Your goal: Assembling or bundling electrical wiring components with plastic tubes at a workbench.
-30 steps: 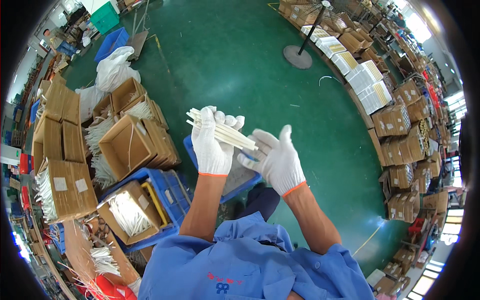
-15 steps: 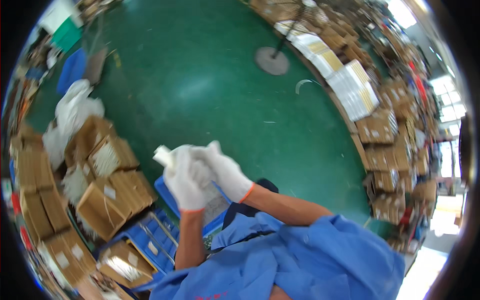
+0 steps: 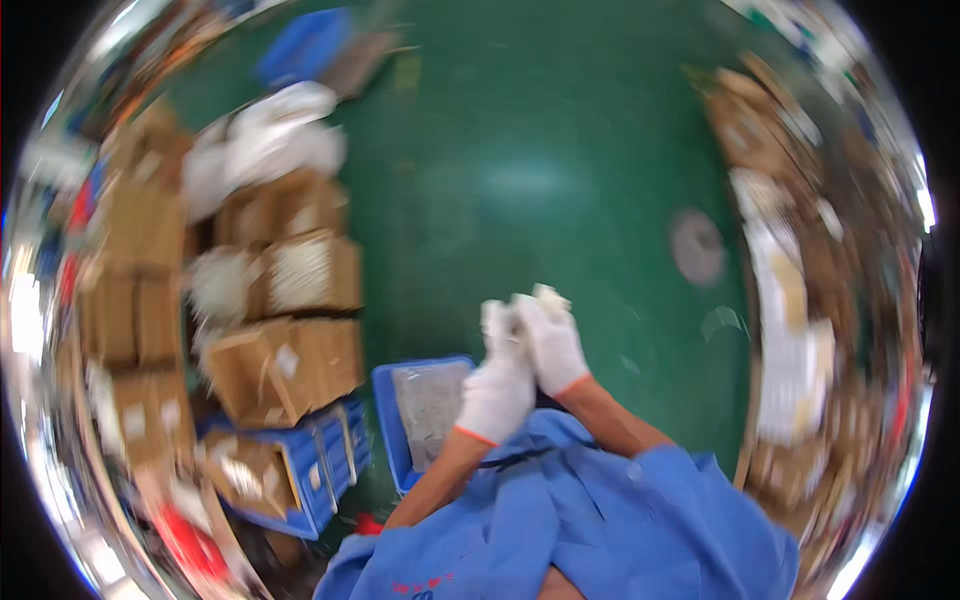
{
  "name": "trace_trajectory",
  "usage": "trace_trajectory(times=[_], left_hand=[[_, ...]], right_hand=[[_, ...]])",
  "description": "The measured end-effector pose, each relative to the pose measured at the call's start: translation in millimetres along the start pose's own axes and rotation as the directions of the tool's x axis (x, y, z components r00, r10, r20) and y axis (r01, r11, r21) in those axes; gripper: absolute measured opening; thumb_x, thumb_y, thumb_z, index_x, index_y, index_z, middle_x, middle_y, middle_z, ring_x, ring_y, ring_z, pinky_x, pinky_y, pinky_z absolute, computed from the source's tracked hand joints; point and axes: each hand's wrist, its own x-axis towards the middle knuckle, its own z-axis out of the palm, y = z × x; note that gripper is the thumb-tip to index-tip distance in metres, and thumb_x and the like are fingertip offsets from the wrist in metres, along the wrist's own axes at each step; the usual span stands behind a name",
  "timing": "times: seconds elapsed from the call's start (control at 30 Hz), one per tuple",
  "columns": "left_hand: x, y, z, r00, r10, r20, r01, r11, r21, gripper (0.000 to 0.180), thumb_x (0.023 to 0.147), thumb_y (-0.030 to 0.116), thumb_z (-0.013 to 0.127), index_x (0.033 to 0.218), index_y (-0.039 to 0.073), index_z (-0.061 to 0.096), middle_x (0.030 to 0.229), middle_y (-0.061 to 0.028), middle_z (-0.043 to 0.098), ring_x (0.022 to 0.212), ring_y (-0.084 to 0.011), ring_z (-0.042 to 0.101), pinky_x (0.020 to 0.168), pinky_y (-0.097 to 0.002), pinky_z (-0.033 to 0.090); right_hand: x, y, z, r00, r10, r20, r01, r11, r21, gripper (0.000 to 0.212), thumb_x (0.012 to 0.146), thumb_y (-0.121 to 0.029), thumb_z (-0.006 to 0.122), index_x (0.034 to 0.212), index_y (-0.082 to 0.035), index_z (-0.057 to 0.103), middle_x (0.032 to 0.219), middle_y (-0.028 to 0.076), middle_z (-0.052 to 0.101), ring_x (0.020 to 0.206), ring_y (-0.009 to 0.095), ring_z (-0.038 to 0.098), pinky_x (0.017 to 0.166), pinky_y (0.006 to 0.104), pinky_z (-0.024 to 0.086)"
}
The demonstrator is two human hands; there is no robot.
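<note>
Left hand point(image 3: 499, 388) and right hand point(image 3: 552, 345) together, fingers point(image 3: 494, 322) blurred, cannot tell their hold, green floor point(image 3: 560, 220), cardboard boxes point(image 3: 336, 352)

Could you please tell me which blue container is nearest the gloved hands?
The blue bin just left of the left hand; the blue crate sits farther left, and the blue container near the picture's top is farthest away.

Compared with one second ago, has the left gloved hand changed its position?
Yes, rightward against the blue plastic bin. Earlier, the left gloved hand covered much of it; now it overlaps only near the bin's right edge.
</note>
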Motion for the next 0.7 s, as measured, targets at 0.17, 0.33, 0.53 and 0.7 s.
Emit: trace_trajectory(times=[0.17, 0.33, 0.53, 0.7], left_hand=[[71.4, -30.1, -67.8, 0.948, -0.046, -0.316, 0.158, 0.927, 0.34, 0.091, 0.102, 0.023, 0.065, 0.168, -0.011, 0.012, 0.069, -0.0191, 0.071, 0.054, -0.0384, 0.07, 0.046, -0.0516, 0.052], [115.7, -97.5, -131.0, 0.844, -0.243, -0.478, 0.267, 0.964, -0.02, 0.094, 0.097, 0.018, 0.078, 0.17, -0.002, 0.023, 0.083, -0.0101, 0.076, 0.067, -0.0311, 0.076, 0.061, -0.0449, 0.06], [161.9, -264.3, -177.3, 0.696, -0.502, -0.513, 0.428, 0.864, -0.264, 0.079, 0.098, 0.023, 0.076, 0.165, 0.002, 0.039, 0.08, -0.0058, 0.075, 0.064, -0.0293, 0.074, 0.06, -0.0453, 0.059], [189.8, -353.4, -272.7, 0.399, -0.823, -0.403, 0.646, 0.565, -0.513, 0.05, 0.104, 0.031, 0.066, 0.146, 0.005, 0.062, 0.098, -0.0181, 0.078, 0.088, -0.0321, 0.078, 0.081, -0.0457, 0.06]], right_hand=[[95.6, -52.1, 84.4, 0.793, 0.355, 0.495, -0.591, 0.644, 0.485, 0.03, 0.113, -0.027, 0.061, 0.117, 0.002, 0.067, 0.102, 0.014, 0.075, 0.09, 0.022, 0.073, 0.08, 0.0385, 0.061], [216.6, -61.7, 186.6, 0.73, 0.506, 0.46, -0.678, 0.624, 0.389, 0.037, 0.115, -0.038, 0.056, 0.103, -0.004, 0.062, 0.089, 0.013, 0.071, 0.081, 0.031, 0.074, 0.086, 0.0505, 0.066], [367.8, -44.6, 294.4, 0.559, 0.714, 0.421, -0.809, 0.582, 0.087, 0.04, 0.113, -0.048, 0.059, 0.092, -0.014, 0.058, 0.057, -0.01, 0.024, 0.039, 0.008, 0.023, 0.036, 0.0288, 0.022], [467.9, -24.8, 414.3, 0.426, 0.812, 0.399, -0.822, 0.532, -0.205, 0.026, 0.108, -0.037, 0.069, 0.096, -0.015, 0.063, 0.059, -0.013, 0.024, 0.043, 0.006, 0.024, 0.044, 0.0284, 0.022]])
